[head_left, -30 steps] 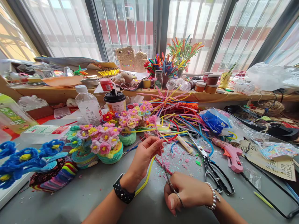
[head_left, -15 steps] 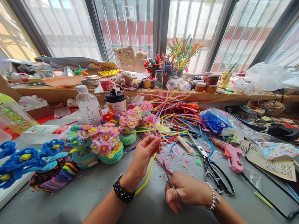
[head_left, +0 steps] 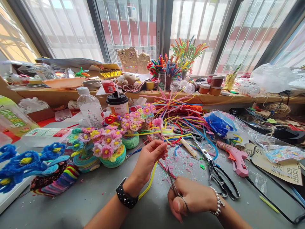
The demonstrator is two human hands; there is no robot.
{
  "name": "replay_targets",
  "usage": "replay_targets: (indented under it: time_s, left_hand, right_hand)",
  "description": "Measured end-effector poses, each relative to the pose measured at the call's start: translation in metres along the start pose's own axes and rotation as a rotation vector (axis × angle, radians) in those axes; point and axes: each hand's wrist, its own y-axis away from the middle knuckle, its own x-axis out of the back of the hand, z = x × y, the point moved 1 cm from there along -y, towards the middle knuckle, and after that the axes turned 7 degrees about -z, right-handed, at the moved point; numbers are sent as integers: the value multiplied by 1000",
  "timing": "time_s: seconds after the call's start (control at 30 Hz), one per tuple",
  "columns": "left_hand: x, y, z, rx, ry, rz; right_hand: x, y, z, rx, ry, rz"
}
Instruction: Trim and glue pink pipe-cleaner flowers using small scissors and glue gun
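My left hand, with a dark polka-dot band on its wrist, pinches a thin pink pipe cleaner between thumb and fingertips. A fluffy pink tuft tops it, and its lower end hangs below my fingers. My right hand wears a beaded bracelet and is closed on small scissors. Their blades point up, slightly apart, close beneath the pipe cleaner's lower end; whether they touch it I cannot tell. A yellow coiled strand lies behind my left wrist, and pink scraps with glitter are scattered beyond the scissors.
Pink pipe-cleaner flowers in round pots and blue flowers stand at left, with a bottle and lidded cup behind. Large scissors, a pink glue gun and its cable lie right. Loose pipe cleaners heap at the back.
The pink pipe cleaner's tuft now stands more upright and a little clearer of the heap. My left hand has shifted slightly right, and the small scissors' blades have parted a little.
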Motion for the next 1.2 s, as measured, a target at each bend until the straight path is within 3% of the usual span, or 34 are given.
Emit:
replay_targets:
  time_s: [0.27, 0.6, 0.73, 1.0, 1.2]
  left_hand:
    - [2, 1, -1, -14, -10, -23]
    - [3, 0, 0, -61, 84, 60]
    - [5, -1, 0, -71, 110, 94]
    - [3, -1, 2, -73, 175, 86]
    - [3, 0, 3, -28, 227, 95]
  right_hand:
    - [1, -1, -7, -22, -38, 22]
    - [-3, -7, 4, -112, -149, 124]
    - [-2, -7, 4, -159, -128, 101]
    - [2, -1, -6, 55, -34, 23]
    - [1, 0, -5, 53, -128, -21]
